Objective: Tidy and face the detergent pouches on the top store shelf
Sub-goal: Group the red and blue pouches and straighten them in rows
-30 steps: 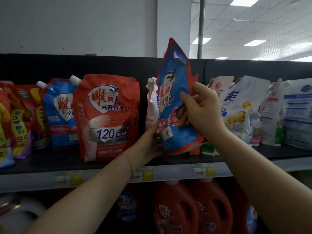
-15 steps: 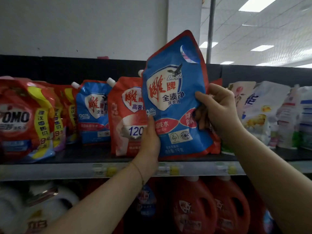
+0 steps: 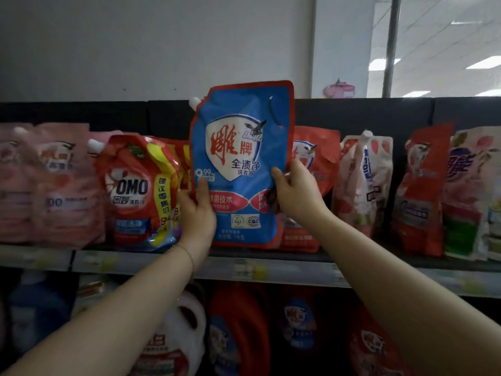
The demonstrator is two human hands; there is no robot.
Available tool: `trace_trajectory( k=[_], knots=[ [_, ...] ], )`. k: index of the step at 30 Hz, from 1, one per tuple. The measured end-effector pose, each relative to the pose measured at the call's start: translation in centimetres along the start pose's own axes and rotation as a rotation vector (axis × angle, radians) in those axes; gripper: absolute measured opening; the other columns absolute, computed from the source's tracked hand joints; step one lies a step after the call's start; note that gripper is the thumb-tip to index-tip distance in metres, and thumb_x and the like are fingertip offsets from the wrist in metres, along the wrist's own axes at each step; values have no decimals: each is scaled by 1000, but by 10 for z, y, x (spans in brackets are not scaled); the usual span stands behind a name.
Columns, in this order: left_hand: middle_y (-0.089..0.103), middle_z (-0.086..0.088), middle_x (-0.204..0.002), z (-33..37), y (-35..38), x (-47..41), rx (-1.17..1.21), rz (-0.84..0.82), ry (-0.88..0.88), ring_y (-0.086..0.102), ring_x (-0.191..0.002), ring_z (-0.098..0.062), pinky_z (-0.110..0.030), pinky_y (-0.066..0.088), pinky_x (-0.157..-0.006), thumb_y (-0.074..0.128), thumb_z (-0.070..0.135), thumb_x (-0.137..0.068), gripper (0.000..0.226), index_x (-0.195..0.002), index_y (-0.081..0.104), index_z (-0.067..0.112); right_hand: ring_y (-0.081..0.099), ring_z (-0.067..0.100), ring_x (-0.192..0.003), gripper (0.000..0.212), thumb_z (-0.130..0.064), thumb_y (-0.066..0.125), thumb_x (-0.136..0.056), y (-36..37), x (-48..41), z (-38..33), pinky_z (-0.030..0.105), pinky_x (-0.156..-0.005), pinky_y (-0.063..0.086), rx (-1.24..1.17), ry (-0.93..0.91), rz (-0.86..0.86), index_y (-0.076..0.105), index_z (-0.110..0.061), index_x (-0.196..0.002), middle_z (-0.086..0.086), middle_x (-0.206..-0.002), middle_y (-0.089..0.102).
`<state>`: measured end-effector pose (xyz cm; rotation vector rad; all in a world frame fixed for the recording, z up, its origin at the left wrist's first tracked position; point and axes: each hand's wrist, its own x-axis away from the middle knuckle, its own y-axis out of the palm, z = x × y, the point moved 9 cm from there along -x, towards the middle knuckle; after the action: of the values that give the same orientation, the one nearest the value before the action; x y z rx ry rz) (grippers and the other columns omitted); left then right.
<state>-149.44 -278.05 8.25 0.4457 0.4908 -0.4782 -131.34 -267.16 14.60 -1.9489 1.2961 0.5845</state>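
Note:
A blue detergent pouch (image 3: 238,158) with a red border and a white spout stands upright at the front of the top shelf (image 3: 271,256), its label facing me. My left hand (image 3: 198,213) grips its lower left edge, thumb on the front. My right hand (image 3: 294,191) pinches its right edge at mid height. Directly behind it on the right stands a red pouch (image 3: 314,169) of the same brand. A red OMO pouch (image 3: 135,191) stands just to the left.
Pink pouches (image 3: 46,183) fill the shelf's left end. A sideways pale pouch (image 3: 363,180), a red one (image 3: 423,191) and a floral pouch (image 3: 474,194) stand at the right. Red and white detergent jugs (image 3: 238,329) sit on the shelf below. Price tags (image 3: 252,268) line the shelf edge.
The blue pouch has turned to face front and moved left along the shelf. My view has shifted left, bringing the OMO and pink pouches into sight. My left hand now grips its lower left edge.

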Motion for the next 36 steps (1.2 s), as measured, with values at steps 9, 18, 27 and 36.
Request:
trace_trajectory(
  k=[9,18,27,36],
  knots=[
    [42,21,-92,-17,-9,-38,-254,-14,90,47,-82,3,-4,36,-63,37,42,-99,25,-112,31,20,60,26,-99,40,-27,62,-91,76,-9,16,40,-83,51,45,123,-48,34,-8,-113,10,-112,59],
    [46,-1,-116,-48,-13,-48,-378,-92,105,45,-104,-12,-20,35,-82,49,31,-97,32,-117,32,14,45,23,-129,75,-32,62,-89,113,14,54,44,-101,45,110,108,-113,18,-15,-147,5,-144,40],
    [47,0,-118,-59,-29,-35,-355,-114,171,53,-101,-7,-17,47,-76,54,33,-93,34,-116,31,21,49,25,-115,80,-48,53,-92,129,49,34,36,-89,45,670,-169,-231,4,-27,-152,3,-133,46],
    [47,-16,-116,-51,-30,-24,-691,60,402,44,-104,-19,-21,34,-82,54,22,-93,35,-119,43,1,59,35,-104,78,-26,49,-99,156,16,44,41,-80,49,789,-114,-330,-7,-17,-153,18,-132,47]
  ],
)
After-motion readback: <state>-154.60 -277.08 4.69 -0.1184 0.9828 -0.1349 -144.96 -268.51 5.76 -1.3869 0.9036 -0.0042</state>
